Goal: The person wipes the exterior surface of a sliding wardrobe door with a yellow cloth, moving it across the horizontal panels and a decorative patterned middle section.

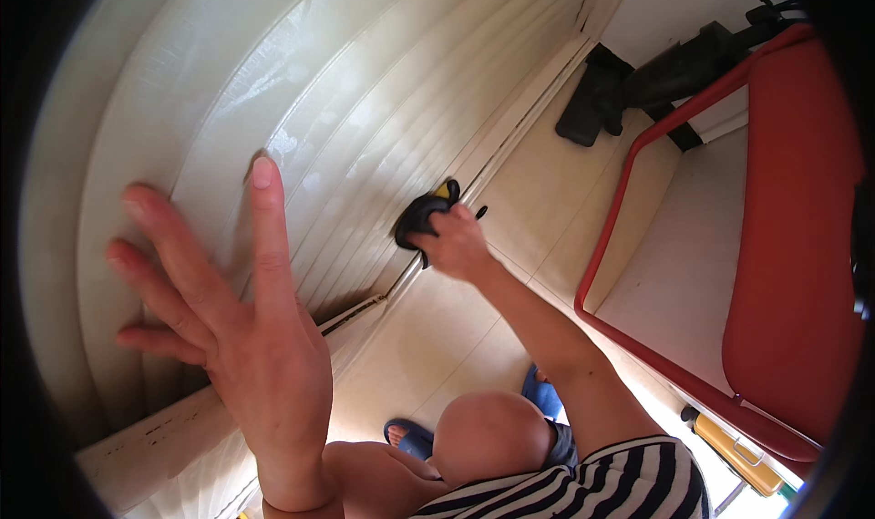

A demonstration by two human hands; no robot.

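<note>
My left hand (pixel 266 327) is raised with its fingers spread, its fingertips at the surface of a cream ribbed panel (pixel 321 129). My right hand (pixel 454 242) grips a black cloth or glove-like item (pixel 418 219), with a bit of yellow showing at its top, and presses it to the lower part of the panel, just above the floor track. Whitish, shiny streaks and patches mark the panel's upper part. What exactly the black item is cannot be told, since my fingers partly cover it.
A red-framed chair (pixel 786 232) stands at the right. Beyond it, a black jointed object (pixel 595 102) rests on the tiled floor (pixel 437 334) by the wall. A yellow case-like object (pixel 735 450) is at lower right. My knees and blue slippers (pixel 413 439) are below.
</note>
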